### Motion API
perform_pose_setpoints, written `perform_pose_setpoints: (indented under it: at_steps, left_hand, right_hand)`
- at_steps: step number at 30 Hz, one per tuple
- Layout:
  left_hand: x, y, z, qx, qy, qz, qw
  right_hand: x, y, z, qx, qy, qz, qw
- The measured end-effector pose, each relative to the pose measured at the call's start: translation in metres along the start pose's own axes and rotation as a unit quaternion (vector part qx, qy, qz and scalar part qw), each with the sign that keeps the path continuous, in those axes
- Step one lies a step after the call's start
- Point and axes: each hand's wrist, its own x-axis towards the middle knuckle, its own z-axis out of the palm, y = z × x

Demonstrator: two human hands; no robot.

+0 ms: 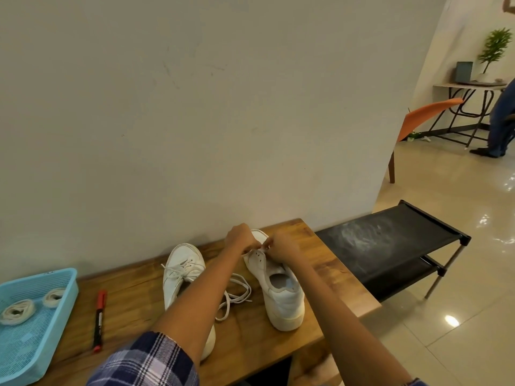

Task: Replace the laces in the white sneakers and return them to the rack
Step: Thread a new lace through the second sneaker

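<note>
**Inspector:** Step in hand?

**Examiner:** Lacing the right sneaker (278, 285), lower centre on the wooden table (328, 263). Left hand (240, 238) and right hand (280, 247) both pinch at the front eyelets; the lace end itself is too small to confirm. Loose lace (235, 296) trails between the shoes.

**Inspector:** Orientation?

**Examiner:** Toe toward the wall, heel toward the wearer; long axis runs up-frame, tilted slightly left. Left sneaker (181, 277) appears laced already.

**Inspector:** Next requirement?

**Examiner:** Likely drawing the lace through evenly, then crossing upward. Rack (390, 240), right of the table, awaits both
</note>
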Motion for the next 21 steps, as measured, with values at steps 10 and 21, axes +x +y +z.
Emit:
perform_pose_setpoints:
  at_steps: [10, 21]
  left_hand:
    - [-0.002, -0.008, 0.006, -0.067, -0.02, 0.004, 0.998]
    - [-0.005, -0.004, 0.014, -0.045, 0.022, 0.006, 0.999]
  right_hand:
    - [0.009, -0.012, 0.01, -0.025, 0.055, 0.011, 0.998]
    - [-0.004, 0.03, -0.071, -0.08, 0.282, 0.104, 0.95]
